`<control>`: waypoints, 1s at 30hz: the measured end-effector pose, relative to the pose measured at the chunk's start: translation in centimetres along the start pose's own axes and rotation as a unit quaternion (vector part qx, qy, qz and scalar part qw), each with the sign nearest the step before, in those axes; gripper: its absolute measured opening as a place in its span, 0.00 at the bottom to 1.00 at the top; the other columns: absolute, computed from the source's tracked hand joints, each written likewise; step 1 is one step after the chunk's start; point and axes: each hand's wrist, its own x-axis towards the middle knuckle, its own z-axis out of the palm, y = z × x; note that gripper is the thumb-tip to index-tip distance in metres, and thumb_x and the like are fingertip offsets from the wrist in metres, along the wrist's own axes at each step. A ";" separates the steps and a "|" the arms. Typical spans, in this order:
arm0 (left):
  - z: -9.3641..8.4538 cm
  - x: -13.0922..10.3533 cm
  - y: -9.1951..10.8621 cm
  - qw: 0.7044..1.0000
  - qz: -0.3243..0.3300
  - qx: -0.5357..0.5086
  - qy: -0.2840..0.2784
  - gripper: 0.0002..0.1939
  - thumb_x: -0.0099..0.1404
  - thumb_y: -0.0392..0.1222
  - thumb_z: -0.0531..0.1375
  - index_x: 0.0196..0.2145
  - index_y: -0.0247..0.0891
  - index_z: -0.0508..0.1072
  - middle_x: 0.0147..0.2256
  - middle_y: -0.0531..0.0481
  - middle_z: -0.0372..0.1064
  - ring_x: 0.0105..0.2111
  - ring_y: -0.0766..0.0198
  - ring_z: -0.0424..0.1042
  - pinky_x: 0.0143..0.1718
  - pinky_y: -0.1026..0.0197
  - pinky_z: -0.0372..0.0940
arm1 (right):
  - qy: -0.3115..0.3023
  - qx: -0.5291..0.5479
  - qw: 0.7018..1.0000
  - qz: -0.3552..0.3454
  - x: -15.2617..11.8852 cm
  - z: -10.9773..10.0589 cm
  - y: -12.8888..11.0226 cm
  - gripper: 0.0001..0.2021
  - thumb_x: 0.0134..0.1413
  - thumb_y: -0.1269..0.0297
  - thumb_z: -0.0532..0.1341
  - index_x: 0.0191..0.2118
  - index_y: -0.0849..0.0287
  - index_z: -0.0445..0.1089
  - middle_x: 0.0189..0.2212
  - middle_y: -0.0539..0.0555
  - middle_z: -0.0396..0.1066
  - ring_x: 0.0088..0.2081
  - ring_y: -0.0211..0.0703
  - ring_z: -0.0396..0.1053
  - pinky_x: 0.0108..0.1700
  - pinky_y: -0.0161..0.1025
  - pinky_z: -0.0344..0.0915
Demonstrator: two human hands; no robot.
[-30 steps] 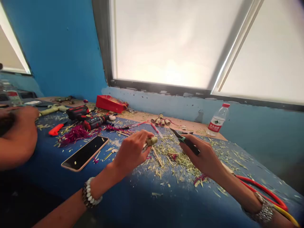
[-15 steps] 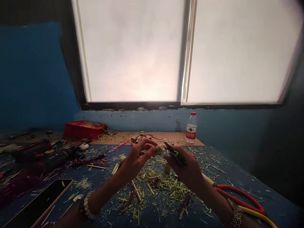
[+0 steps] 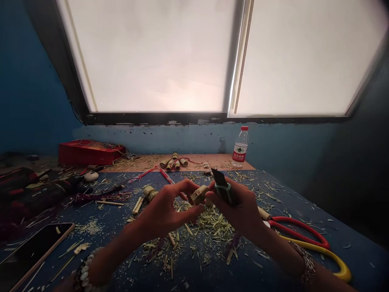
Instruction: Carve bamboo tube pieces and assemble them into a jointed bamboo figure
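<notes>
A short cut bamboo piece (image 3: 199,195) is tilted between my two hands above the shavings. My left hand (image 3: 170,205) curves around its left end, thumb below and fingers above and behind. My right hand (image 3: 240,202) grips a dark flat blade (image 3: 219,178) with a pale green band tied round it, its tip pointing up. The right thumb and index fingertip touch the right end of the bamboo piece. Pale green shavings (image 3: 212,223) lie heaped on the blue table under both hands. Another bamboo piece (image 3: 150,192) lies left of my left wrist.
Scissors with red and yellow handles (image 3: 299,231) lie by my right forearm. A phone (image 3: 36,251) and dark power tools (image 3: 57,194) are on the left. At the back stand a red box (image 3: 91,153), several bamboo pieces with red cord (image 3: 174,163) and a water bottle (image 3: 240,150).
The view has tilted down and shifted slightly right. The bamboo piece has turned in my hands, and my right fingertips have come against it. The blade now points more upright.
</notes>
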 end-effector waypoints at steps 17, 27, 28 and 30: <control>1.4 -0.5 -0.3 0.992 -0.042 -0.040 0.114 0.11 0.66 0.47 0.62 0.44 0.43 0.77 0.32 0.52 0.76 0.34 0.60 0.74 0.40 0.56 0.68 | 0.006 -0.029 0.999 -0.016 -0.9 0.4 -0.2 0.02 0.60 0.65 0.66 0.36 0.52 0.72 0.20 0.42 0.63 0.19 0.33 0.55 0.20 0.31 0.56; 1.4 -0.4 -0.5 0.986 -0.083 -0.121 0.085 0.11 0.69 0.50 0.60 0.41 0.42 0.77 0.34 0.51 0.79 0.36 0.58 0.77 0.40 0.56 0.69 | -0.016 -0.061 0.998 -0.029 -1.0 0.2 -0.4 0.03 0.59 0.64 0.66 0.35 0.52 0.71 0.20 0.42 0.65 0.19 0.32 0.58 0.20 0.30 0.58; 1.4 -0.5 -0.5 0.985 -0.086 -0.128 0.081 0.11 0.69 0.50 0.59 0.41 0.42 0.77 0.35 0.51 0.79 0.36 0.58 0.77 0.39 0.57 0.69 | -0.017 -0.064 0.997 -0.028 -1.0 0.2 -0.4 0.04 0.59 0.63 0.65 0.34 0.53 0.71 0.20 0.43 0.66 0.19 0.33 0.59 0.21 0.31 0.59; 1.4 -0.5 -0.6 0.983 -0.089 -0.136 0.079 0.12 0.70 0.50 0.58 0.41 0.42 0.77 0.35 0.50 0.79 0.36 0.58 0.77 0.36 0.59 0.69 | -0.020 -0.069 0.997 -0.023 -0.9 0.2 -0.3 0.05 0.60 0.62 0.65 0.33 0.53 0.71 0.21 0.45 0.66 0.20 0.33 0.59 0.21 0.31 0.59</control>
